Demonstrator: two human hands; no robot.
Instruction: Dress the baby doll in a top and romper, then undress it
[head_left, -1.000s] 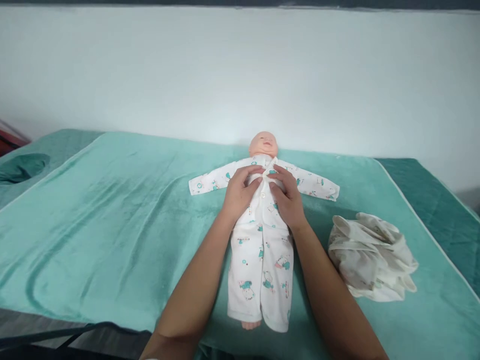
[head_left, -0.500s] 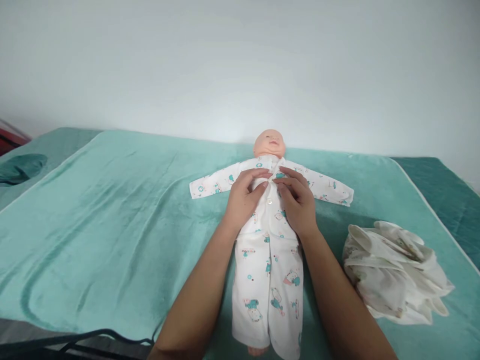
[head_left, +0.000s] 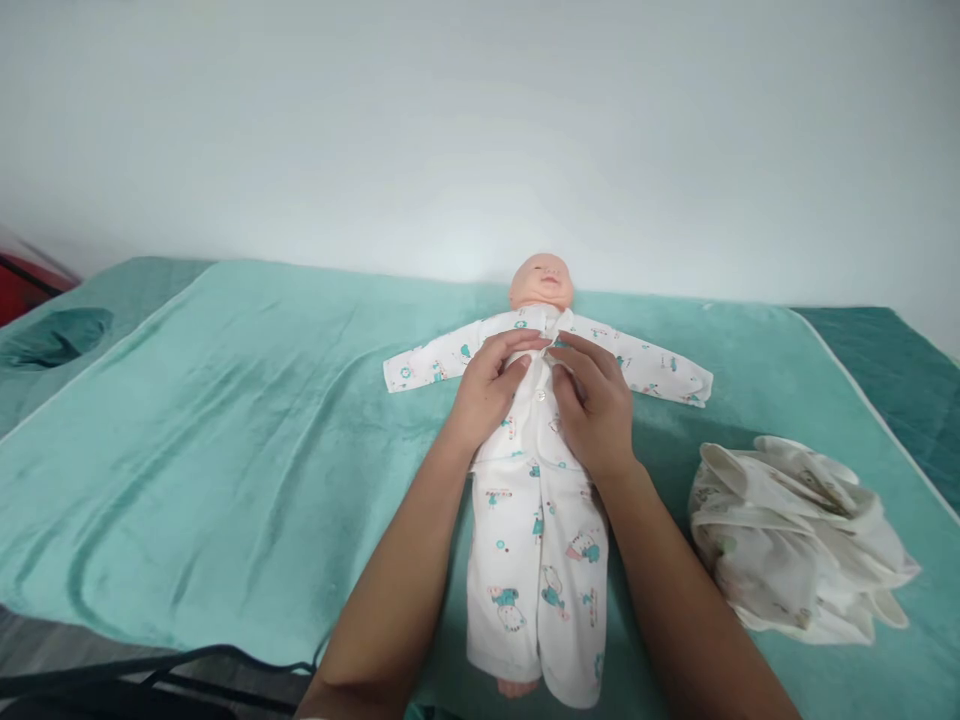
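Observation:
A baby doll (head_left: pixel 541 280) lies on its back, arms spread, dressed in a white printed shirt (head_left: pixel 517 455) and matching trousers (head_left: pixel 504 570). My left hand (head_left: pixel 491 385) pinches the edge of the shirt's front opening at the chest. Opposite it, my right hand (head_left: pixel 596 400) has its fingers bent on the other edge of the same opening. The fingertips of both hands nearly meet there and partly hide what lies between them. Just below them a small round button (head_left: pixel 541 396) shows on the shirt front. One foot (head_left: pixel 517 688) of the doll sticks out of a trouser leg.
A crumpled white cloth (head_left: pixel 802 540) lies to the right of the doll. Under everything spreads a light green blanket (head_left: pixel 247 420), over a darker green cover (head_left: pixel 885 390). A white wall (head_left: pixel 480 130) rises behind. Black bars (head_left: pixel 187 660) stand at the lower left.
The view has shifted slightly. Both hands stay at the shirt's chest opening, with the right fingers a little more curled. The doll and the cloth lie as before.

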